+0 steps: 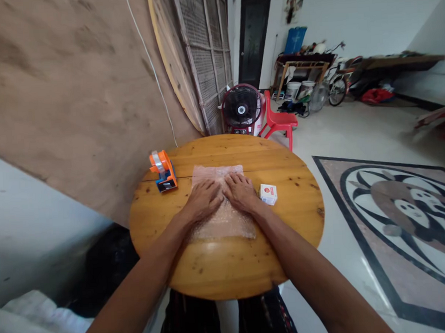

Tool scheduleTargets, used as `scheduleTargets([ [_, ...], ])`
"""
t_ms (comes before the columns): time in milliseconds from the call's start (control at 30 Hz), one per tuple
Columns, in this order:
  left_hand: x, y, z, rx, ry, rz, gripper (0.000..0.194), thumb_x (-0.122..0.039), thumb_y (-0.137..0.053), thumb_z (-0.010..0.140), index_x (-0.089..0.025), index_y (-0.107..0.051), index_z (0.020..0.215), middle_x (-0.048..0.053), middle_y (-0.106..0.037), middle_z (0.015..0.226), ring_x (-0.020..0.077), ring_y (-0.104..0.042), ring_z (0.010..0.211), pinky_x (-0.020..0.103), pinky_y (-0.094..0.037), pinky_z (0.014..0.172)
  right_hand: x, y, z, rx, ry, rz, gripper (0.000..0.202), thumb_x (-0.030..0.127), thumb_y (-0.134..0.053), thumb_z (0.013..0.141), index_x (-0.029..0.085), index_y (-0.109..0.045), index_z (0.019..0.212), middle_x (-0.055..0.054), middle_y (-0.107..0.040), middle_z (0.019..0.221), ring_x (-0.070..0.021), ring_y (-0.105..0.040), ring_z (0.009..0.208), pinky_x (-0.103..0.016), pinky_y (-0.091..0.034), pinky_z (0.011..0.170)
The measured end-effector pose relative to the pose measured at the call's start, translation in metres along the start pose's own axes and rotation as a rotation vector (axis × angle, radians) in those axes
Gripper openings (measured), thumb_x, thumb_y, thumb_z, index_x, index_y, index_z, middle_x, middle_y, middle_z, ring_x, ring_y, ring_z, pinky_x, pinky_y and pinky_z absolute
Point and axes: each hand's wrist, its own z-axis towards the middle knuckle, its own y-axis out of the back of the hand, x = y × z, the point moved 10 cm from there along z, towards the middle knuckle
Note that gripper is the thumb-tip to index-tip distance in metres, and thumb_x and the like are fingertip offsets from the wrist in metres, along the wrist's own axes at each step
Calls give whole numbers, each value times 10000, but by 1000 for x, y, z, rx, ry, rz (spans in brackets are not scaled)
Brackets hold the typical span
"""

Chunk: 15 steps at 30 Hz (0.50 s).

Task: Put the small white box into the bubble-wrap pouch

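Note:
A sheet of clear bubble wrap lies spread on the round wooden table. My left hand rests flat on its left half, fingers stretched forward. On the right half lies my right hand, also flat, palm down with fingers extended. Just right of that hand, and apart from it, stands a small white box with a red mark on top. An orange and blue tape dispenser with a roll of clear tape sits near the table's left edge.
Beyond the table stand a dark red fan and a red plastic chair. A brown board leans close along the left. A bicycle and a cluttered bench are farther back. Patterned floor tiles lie to the right.

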Motion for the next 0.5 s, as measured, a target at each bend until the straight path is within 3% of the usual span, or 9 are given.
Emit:
scheduleTargets([
  [133,13,-3,-4,27,65,42,544,-524,-427,926,-164,-511,1325,143,-482,1434,316,-393,1359,484,-323,1128,1,2,3,10,16,14,494,432,-377,973,183,-473,1390,-122,-418,1509,-312,-359,1373,-482,-306,1075],
  [500,14,-1,-7,32,53,30,552,-531,-422,927,-158,-516,1324,152,-473,1441,318,-397,1362,485,-329,1124,-9,1,5,-9,-68,-25,533,423,-349,982,104,-464,1393,-157,-404,1513,-328,-362,1372,-469,-306,1073],
])
